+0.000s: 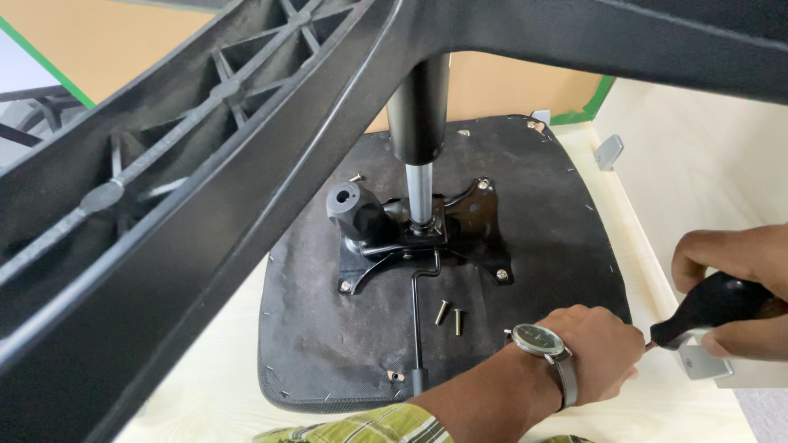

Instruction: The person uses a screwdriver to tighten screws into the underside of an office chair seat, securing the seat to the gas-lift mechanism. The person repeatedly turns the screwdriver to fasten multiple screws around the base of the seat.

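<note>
**Seat upside down, screwdriver at its right edge**

Chair seat (pixel 525 246) lies bottom-up on the pale table (pixel 706 164), black fabric underside facing me. Chair base legs (pixel 205 164) hang across the upper left of my view and block most of that side; the gas column (pixel 419 107) drops from them into the metal mounting plate (pixel 427 238) at the seat's centre. Open room is on the right: bare table between the seat's right edge and a raised ledge running along that side.

My right hand (pixel 730 287) wraps a black screwdriver handle (pixel 710 308), fingers curled tight around it, just off the seat's right edge. The shaft points left toward my left hand (pixel 599 353). That hand sits at the seat's front right corner, wristwatch (pixel 542 340) up, fingers bunched together at the shaft's tip; what they pinch there is hidden, I cannot tell.

A grey metal bracket (pixel 698 361) lies directly under the handle, touching the table. Another grey bracket (pixel 609 152) stands farther back by the ledge.

Two loose screws (pixel 450 316) lie on the fabric near the lever rod (pixel 417 320), left of my left hand, well apart from the screwdriver tip. Black knob (pixel 349 209) sits on the plate's left.
</note>
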